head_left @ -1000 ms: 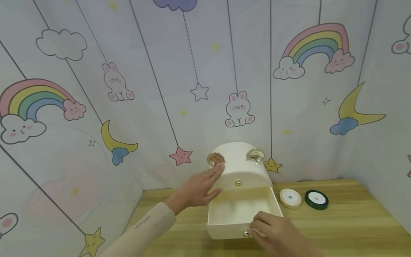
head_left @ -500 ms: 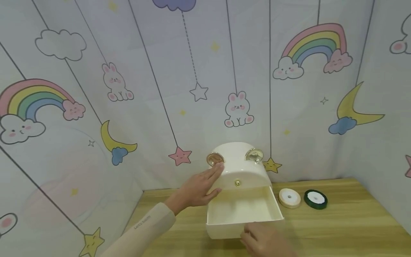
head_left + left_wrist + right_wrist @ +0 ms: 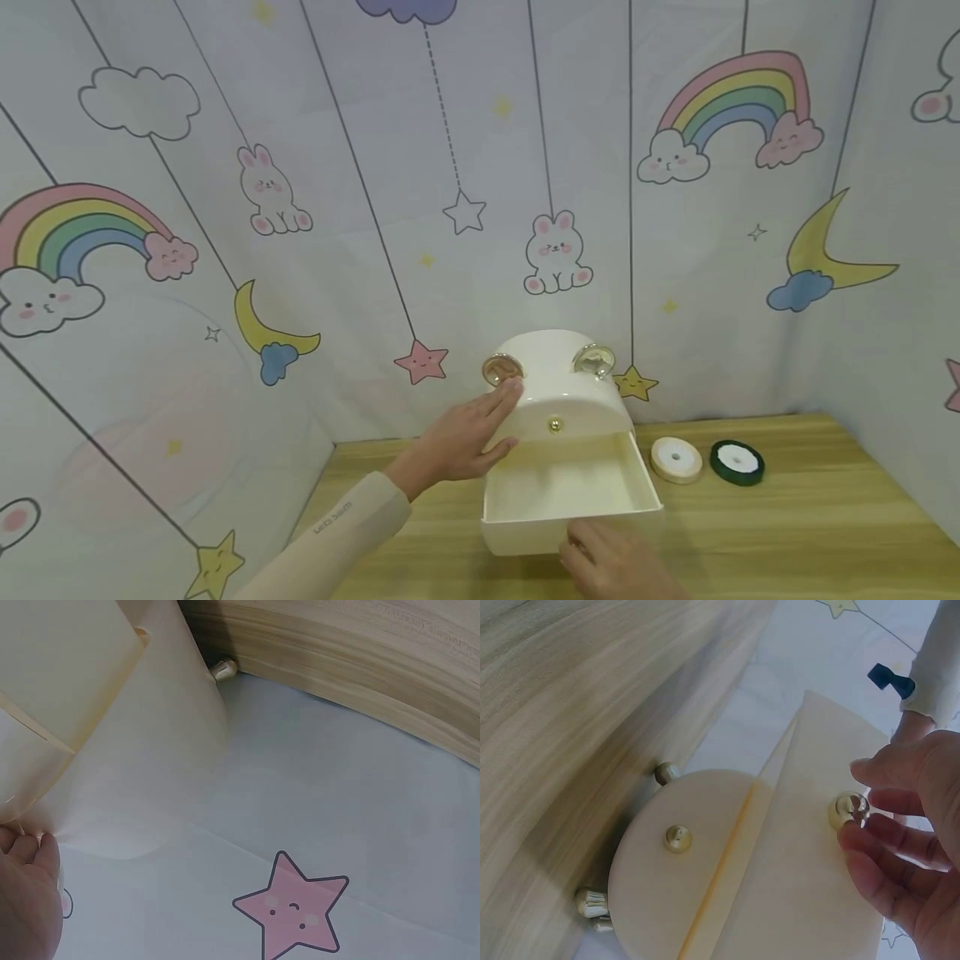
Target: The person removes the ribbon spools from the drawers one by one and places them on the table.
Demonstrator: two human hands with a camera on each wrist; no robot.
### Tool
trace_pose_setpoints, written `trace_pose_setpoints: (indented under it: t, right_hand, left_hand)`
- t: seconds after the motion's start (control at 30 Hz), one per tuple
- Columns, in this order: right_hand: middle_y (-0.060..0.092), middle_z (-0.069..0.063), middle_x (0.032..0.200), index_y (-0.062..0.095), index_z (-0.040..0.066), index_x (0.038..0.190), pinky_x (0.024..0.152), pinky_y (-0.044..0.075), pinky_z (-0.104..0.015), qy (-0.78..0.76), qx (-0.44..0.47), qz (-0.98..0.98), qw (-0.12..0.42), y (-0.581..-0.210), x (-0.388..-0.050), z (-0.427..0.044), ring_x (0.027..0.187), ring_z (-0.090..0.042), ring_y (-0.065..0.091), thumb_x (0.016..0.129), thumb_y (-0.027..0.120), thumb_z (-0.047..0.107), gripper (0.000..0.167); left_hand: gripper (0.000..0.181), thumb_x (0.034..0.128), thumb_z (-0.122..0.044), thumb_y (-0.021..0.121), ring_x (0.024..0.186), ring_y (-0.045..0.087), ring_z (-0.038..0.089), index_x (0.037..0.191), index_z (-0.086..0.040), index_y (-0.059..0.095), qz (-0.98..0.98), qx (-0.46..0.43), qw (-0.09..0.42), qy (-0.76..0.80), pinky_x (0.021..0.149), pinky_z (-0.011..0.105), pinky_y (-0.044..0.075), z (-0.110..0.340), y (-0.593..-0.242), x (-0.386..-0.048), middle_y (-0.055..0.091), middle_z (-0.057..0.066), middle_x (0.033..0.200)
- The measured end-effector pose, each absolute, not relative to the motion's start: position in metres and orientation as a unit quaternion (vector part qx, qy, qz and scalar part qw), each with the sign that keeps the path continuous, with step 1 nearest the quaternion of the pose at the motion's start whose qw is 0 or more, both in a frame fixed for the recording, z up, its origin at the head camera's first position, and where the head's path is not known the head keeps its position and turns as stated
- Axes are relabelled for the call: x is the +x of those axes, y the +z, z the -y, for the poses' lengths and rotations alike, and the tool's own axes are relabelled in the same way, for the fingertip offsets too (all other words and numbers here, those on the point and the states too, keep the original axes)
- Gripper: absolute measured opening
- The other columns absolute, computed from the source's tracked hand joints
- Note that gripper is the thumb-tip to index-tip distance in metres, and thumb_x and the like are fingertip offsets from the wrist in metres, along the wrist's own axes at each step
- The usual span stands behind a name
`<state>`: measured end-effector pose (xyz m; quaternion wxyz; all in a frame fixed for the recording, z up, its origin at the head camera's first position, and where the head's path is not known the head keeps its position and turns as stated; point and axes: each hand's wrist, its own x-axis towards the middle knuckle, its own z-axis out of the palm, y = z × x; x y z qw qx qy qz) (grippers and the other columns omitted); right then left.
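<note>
A cream drawer box with shiny gold round ears stands on the table. One drawer is pulled out toward me, and nothing lies on its visible floor. My left hand rests straight-fingered against the box's upper left, beside the left ear; in the left wrist view its fingertips meet the box. At the drawer's front, my right hand has its fingers curled round the gold knob, which shows between thumb and fingers in the right wrist view. From the head view that knob is hidden.
Right of the box lie a cream ribbon roll and a dark green ribbon roll. Close behind hangs a printed fabric backdrop. Another gold knob and small gold feet show low on the box.
My right hand has shifted left along the drawer front and now covers the knob that was visible a second ago. The left hand and the drawer look unmoved.
</note>
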<state>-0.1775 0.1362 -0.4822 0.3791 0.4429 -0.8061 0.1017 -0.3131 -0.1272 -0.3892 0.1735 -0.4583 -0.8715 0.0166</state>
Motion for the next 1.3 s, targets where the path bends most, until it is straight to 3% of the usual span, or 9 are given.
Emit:
trace_pose_setpoints:
  t: [0.17,0.53,0.97,1.13,1.3]
  right_hand:
    - [0.061,0.007,0.089,0.073,0.014,0.09,0.064,0.049,-0.013,0.094,0.437,0.799,0.402,-0.483,-0.18,-0.135,0.073,-0.002,0.053,0.116,0.023,0.034,0.06]
    - [0.059,0.005,0.086,0.07,0.01,0.085,0.062,0.044,-0.012,0.105,0.42,0.79,0.434,-0.484,-0.177,-0.131,0.072,-0.002,0.048,0.116,0.023,0.028,0.059]
    - [0.059,0.006,0.088,0.07,0.01,0.087,0.066,0.046,-0.011,0.111,0.429,0.801,0.403,-0.482,-0.178,-0.134,0.076,0.0,0.049,0.116,0.019,0.029,0.062]
    - [0.058,0.005,0.088,0.069,0.009,0.086,0.065,0.047,-0.014,0.111,0.436,0.789,0.419,-0.481,-0.18,-0.133,0.075,-0.002,0.05,0.116,0.023,0.024,0.056]
    - [0.057,0.007,0.088,0.066,0.011,0.084,0.063,0.044,-0.01,0.126,0.433,0.792,0.412,-0.481,-0.184,-0.133,0.075,0.001,0.047,0.115,0.024,0.027,0.054]
  left_hand:
    - [0.075,0.1092,-0.04,0.049,0.158,0.039,0.03,0.167,-0.002,0.021,0.873,-0.457,0.172,0.019,0.122,0.043,0.045,0.127,-0.39,-0.313,0.027,0.015,0.174]
    - [0.074,0.1094,-0.039,0.049,0.158,0.039,0.03,0.167,-0.002,0.022,0.872,-0.458,0.171,0.019,0.123,0.043,0.044,0.127,-0.389,-0.312,0.028,0.015,0.174]
    - [0.074,0.1091,-0.041,0.05,0.158,0.038,0.029,0.166,-0.001,0.025,0.863,-0.468,0.183,0.056,0.125,0.042,0.041,0.128,-0.382,-0.313,0.03,0.016,0.173]
    - [0.072,0.1088,-0.039,0.051,0.159,0.037,0.028,0.164,0.002,0.03,0.854,-0.476,0.196,0.08,0.129,0.04,0.035,0.128,-0.378,-0.315,0.034,0.018,0.171]
    - [0.071,0.109,-0.039,0.05,0.158,0.039,0.028,0.164,0.002,0.03,0.853,-0.478,0.193,0.077,0.128,0.04,0.037,0.127,-0.378,-0.316,0.035,0.018,0.17]
